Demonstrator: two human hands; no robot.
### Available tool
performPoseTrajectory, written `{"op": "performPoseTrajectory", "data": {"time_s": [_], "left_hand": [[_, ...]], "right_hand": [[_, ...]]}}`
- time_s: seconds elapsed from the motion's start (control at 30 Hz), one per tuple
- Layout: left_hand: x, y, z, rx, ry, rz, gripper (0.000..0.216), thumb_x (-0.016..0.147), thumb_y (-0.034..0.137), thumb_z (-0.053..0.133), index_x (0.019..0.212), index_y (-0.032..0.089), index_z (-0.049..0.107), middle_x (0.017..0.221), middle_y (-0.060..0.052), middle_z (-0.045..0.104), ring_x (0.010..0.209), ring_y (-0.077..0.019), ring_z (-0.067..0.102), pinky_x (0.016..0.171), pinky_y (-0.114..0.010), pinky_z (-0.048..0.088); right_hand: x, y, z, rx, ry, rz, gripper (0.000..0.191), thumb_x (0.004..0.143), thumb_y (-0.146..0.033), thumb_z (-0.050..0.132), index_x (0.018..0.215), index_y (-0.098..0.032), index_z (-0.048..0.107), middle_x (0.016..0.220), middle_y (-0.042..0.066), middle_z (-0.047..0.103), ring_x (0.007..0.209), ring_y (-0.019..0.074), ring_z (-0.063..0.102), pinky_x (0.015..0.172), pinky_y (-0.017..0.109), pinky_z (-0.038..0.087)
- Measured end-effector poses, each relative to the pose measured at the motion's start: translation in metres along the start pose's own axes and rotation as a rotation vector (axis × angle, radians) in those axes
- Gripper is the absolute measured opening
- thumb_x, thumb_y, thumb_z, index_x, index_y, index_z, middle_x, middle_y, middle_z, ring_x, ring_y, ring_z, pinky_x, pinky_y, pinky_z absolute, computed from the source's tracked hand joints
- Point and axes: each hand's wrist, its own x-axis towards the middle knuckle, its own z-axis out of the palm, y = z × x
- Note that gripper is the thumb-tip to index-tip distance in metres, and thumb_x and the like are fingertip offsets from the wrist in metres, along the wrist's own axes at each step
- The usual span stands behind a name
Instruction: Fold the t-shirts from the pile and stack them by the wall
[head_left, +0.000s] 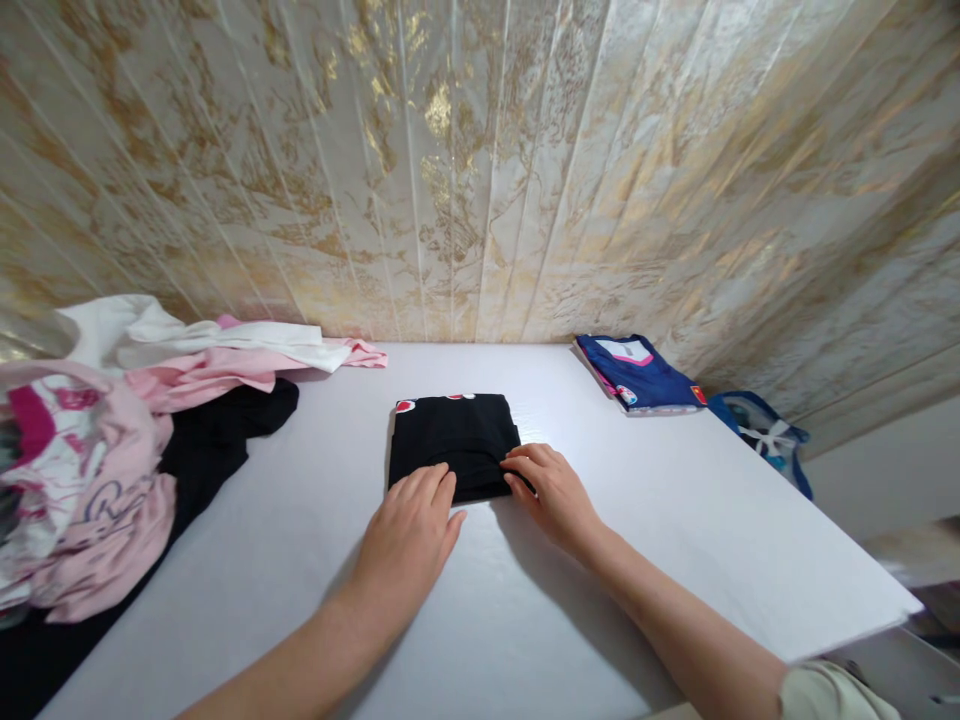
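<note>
A folded black garment (454, 435) with small red and white marks along its far edge lies in the middle of the white table (675, 520). My left hand (409, 530) rests flat at its near edge, fingertips on the cloth. My right hand (551, 490) sits at the garment's near right corner, fingers curled on the fold.
A heap of pink, white and black clothes (112, 440) covers the table's left side. A folded navy garment (637, 372) lies at the far right by the marbled wall. A blue bag (765, 430) sits beyond the right edge.
</note>
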Motion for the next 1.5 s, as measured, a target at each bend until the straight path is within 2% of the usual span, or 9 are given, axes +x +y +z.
{"op": "performPoseTrajectory", "data": {"time_s": [0.2, 0.33, 0.53, 0.73, 0.9, 1.03, 1.17, 1.33, 1.5], "left_hand": [[0.006, 0.005, 0.024, -0.055, -0.013, 0.062, 0.059, 0.089, 0.040, 0.055, 0.140, 0.013, 0.045, 0.148, -0.014, 0.045, 0.135, -0.0285, 0.043, 0.111, -0.047, 0.035], [0.004, 0.016, 0.042, -0.082, -0.073, 0.085, 0.072, 0.088, 0.055, 0.049, 0.146, 0.012, 0.038, 0.152, -0.014, 0.040, 0.142, -0.0285, 0.033, 0.117, -0.051, 0.022], [0.003, 0.017, 0.040, -0.087, -0.106, 0.081, 0.073, 0.090, 0.057, 0.045, 0.148, 0.014, 0.035, 0.154, -0.013, 0.036, 0.144, -0.0287, 0.029, 0.117, -0.055, 0.016], [0.003, 0.016, 0.041, -0.107, -0.115, 0.068, 0.073, 0.089, 0.058, 0.046, 0.147, 0.014, 0.036, 0.154, -0.013, 0.035, 0.144, -0.0286, 0.028, 0.118, -0.054, 0.015], [0.001, 0.019, 0.033, -0.130, -0.092, 0.076, 0.069, 0.088, 0.051, 0.053, 0.144, 0.013, 0.040, 0.149, -0.015, 0.044, 0.141, -0.0301, 0.034, 0.116, -0.053, 0.022], [-0.003, 0.007, 0.002, -0.173, -0.014, 0.094, 0.036, 0.091, 0.032, 0.053, 0.125, 0.021, 0.055, 0.129, -0.010, 0.060, 0.125, -0.0256, 0.050, 0.109, -0.047, 0.036], [-0.010, -0.027, -0.019, -0.141, 0.026, -0.133, 0.025, 0.088, 0.018, 0.051, 0.113, 0.020, 0.056, 0.112, -0.008, 0.061, 0.103, -0.0235, 0.060, 0.091, -0.041, 0.050], [-0.028, -0.046, -0.007, -0.076, -0.075, -0.205, 0.031, 0.086, 0.017, 0.054, 0.117, 0.018, 0.055, 0.113, -0.010, 0.057, 0.098, -0.0230, 0.062, 0.085, -0.038, 0.052], [-0.042, -0.037, 0.000, -0.051, -0.062, -0.212, 0.041, 0.087, 0.017, 0.054, 0.128, 0.019, 0.054, 0.111, -0.010, 0.059, 0.098, -0.0240, 0.061, 0.087, -0.041, 0.050]], "right_hand": [[0.018, -0.003, -0.018, -0.002, -0.063, 0.017, 0.022, 0.089, -0.015, 0.058, 0.108, -0.023, 0.065, 0.102, 0.005, 0.064, 0.096, 0.0182, 0.060, 0.083, 0.031, 0.047], [0.041, -0.011, -0.011, -0.081, -0.117, -0.001, 0.029, 0.085, -0.014, 0.062, 0.113, -0.023, 0.063, 0.107, 0.006, 0.061, 0.099, 0.0190, 0.058, 0.081, 0.029, 0.046], [0.062, -0.013, 0.015, -0.223, -0.137, -0.048, 0.018, 0.086, -0.010, 0.057, 0.100, -0.020, 0.065, 0.098, 0.007, 0.061, 0.089, 0.0202, 0.056, 0.077, 0.030, 0.043], [0.059, -0.009, 0.015, -0.190, -0.119, -0.051, 0.010, 0.090, -0.017, 0.057, 0.091, -0.022, 0.065, 0.092, 0.004, 0.062, 0.086, 0.0172, 0.057, 0.076, 0.028, 0.041], [0.060, -0.019, 0.008, -0.130, -0.090, -0.081, 0.016, 0.094, -0.020, 0.052, 0.092, -0.021, 0.068, 0.093, 0.005, 0.063, 0.088, 0.0168, 0.058, 0.078, 0.028, 0.043], [0.058, -0.030, 0.017, -0.017, -0.033, -0.204, 0.027, 0.095, -0.018, 0.050, 0.119, -0.022, 0.062, 0.115, 0.008, 0.061, 0.101, 0.0179, 0.057, 0.085, 0.031, 0.045], [0.051, -0.032, 0.031, 0.008, -0.145, -0.298, 0.031, 0.091, -0.018, 0.056, 0.122, -0.023, 0.062, 0.116, 0.008, 0.063, 0.104, 0.0193, 0.057, 0.086, 0.032, 0.046], [0.058, -0.040, 0.025, 0.056, -0.125, -0.251, 0.023, 0.093, -0.015, 0.052, 0.107, -0.023, 0.068, 0.111, 0.006, 0.065, 0.100, 0.0181, 0.060, 0.085, 0.031, 0.047], [0.066, -0.053, 0.037, 0.020, -0.105, -0.282, 0.043, 0.095, -0.028, 0.052, 0.137, -0.021, 0.049, 0.142, 0.011, 0.051, 0.129, 0.0228, 0.046, 0.107, 0.042, 0.037]]}}
